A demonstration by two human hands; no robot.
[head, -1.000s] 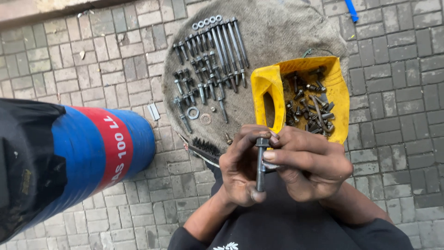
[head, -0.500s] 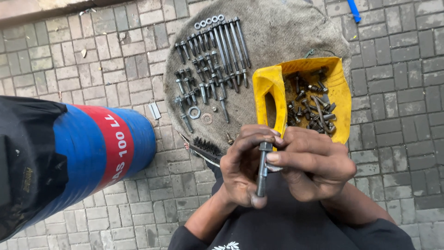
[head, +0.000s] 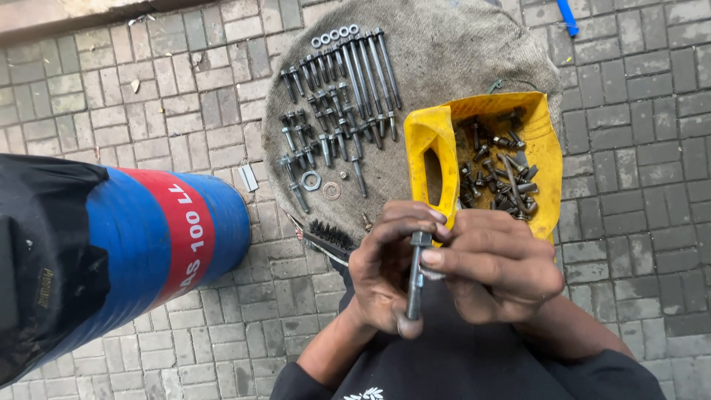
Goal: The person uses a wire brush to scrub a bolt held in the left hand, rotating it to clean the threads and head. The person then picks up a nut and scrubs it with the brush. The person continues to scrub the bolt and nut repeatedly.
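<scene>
A long dark bolt (head: 415, 275) stands upright between my two hands, low in the middle of the view. My left hand (head: 381, 270) wraps its shaft, with the thumb at the lower end. My right hand (head: 495, 268) pinches near the bolt's head with thumb and fingers. Just beyond the hands lies a cut yellow plastic container (head: 433, 141) holding several loose bolts and nuts (head: 498, 172). Farther out, rows of bolts (head: 348, 89) and washers (head: 335, 35) are laid on a grey cloth (head: 459, 52).
A blue drum (head: 133, 244) with a red band and a black cover lies at the left on the brick paving (head: 629, 148). A small black wire brush (head: 326, 238) lies at the cloth's near edge. A blue object (head: 567, 16) lies at top right.
Hands and bolt stay in nearly the same place; my fingers have shifted slightly on the bolt, and the view has drifted a little.
</scene>
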